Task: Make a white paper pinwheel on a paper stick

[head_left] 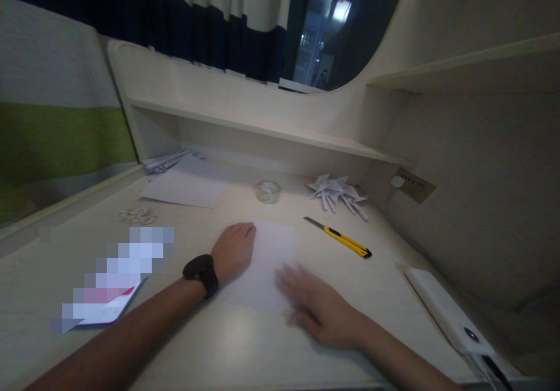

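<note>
A white sheet of paper (272, 251) lies flat on the desk between my hands. My left hand (234, 252), with a black watch (202, 274) at the wrist, rests on the sheet's left side. Its fingers are curled together and held down on the paper, the fingertips hidden. Over the lower right part of the sheet is my right hand (317, 306), blurred by motion. Its fingers are stretched out and nothing is in them; whether it touches the paper I cannot tell. To the right of the sheet lies a yellow utility knife (345, 241) with its blade out.
Behind the sheet sits a roll of clear tape (268, 192). Paper pinwheels (336, 189) lie back right; a paper stack (188, 184) and rolled paper sticks (168, 160) back left. Small pale pieces (136, 216) and a pixelated phone-like device (114, 309) are left, a white desk lamp (446, 306) right.
</note>
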The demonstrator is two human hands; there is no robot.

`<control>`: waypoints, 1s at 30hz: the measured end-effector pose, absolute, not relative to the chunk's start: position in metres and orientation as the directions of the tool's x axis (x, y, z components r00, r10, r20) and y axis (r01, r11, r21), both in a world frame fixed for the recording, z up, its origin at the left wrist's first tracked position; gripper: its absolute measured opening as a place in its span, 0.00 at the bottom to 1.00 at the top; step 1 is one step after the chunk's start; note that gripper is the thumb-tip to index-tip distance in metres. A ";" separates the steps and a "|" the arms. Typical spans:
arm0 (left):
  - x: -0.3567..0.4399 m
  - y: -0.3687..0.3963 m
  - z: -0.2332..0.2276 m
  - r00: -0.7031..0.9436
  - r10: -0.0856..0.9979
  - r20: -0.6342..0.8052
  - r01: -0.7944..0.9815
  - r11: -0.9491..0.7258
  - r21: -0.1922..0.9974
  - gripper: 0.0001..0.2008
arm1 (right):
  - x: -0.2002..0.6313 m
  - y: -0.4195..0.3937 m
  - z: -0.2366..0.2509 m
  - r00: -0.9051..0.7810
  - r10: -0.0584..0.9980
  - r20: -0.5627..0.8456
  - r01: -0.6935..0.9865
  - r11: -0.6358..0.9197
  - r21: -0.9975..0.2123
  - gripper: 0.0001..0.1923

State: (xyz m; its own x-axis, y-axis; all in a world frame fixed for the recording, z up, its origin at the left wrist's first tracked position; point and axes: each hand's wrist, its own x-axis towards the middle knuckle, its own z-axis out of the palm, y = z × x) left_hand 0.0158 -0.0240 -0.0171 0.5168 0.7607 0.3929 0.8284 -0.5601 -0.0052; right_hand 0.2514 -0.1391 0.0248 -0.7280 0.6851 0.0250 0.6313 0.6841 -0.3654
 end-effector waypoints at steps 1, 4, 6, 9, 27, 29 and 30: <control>0.015 -0.024 -0.017 0.513 0.762 0.396 0.829 -0.560 0.002 0.16 | 0.252 -0.142 0.025 -0.735 0.677 0.027 0.624 0.692 -0.364 0.29; 0.012 -0.022 -0.014 0.519 0.763 0.385 0.819 -0.573 0.032 0.15 | 0.252 -0.151 0.028 -0.756 0.654 0.009 0.608 0.708 -0.360 0.26; 0.009 -0.021 -0.013 0.531 0.760 0.375 0.808 -0.587 0.046 0.14 | 0.252 -0.153 0.029 -0.767 0.642 -0.010 0.605 0.718 -0.343 0.26; 0.007 -0.019 -0.013 0.539 0.753 0.377 0.801 -0.597 0.048 0.15 | 0.253 -0.154 0.031 -0.774 0.633 -0.012 0.603 0.731 -0.319 0.25; -0.016 -0.037 0.026 0.282 0.958 0.042 0.155 -0.088 0.984 0.20 | 0.257 -0.153 0.023 -0.747 0.644 0.167 0.571 0.749 -0.337 0.19; -0.018 -0.045 0.032 0.251 0.965 -0.076 -0.100 0.104 0.989 0.23 | 0.258 -0.153 0.022 -0.733 0.651 0.198 0.571 0.747 -0.340 0.18; -0.018 -0.046 0.034 0.230 0.967 -0.114 -0.161 0.153 0.975 0.23 | 0.258 -0.154 0.021 -0.725 0.654 0.218 0.571 0.747 -0.342 0.17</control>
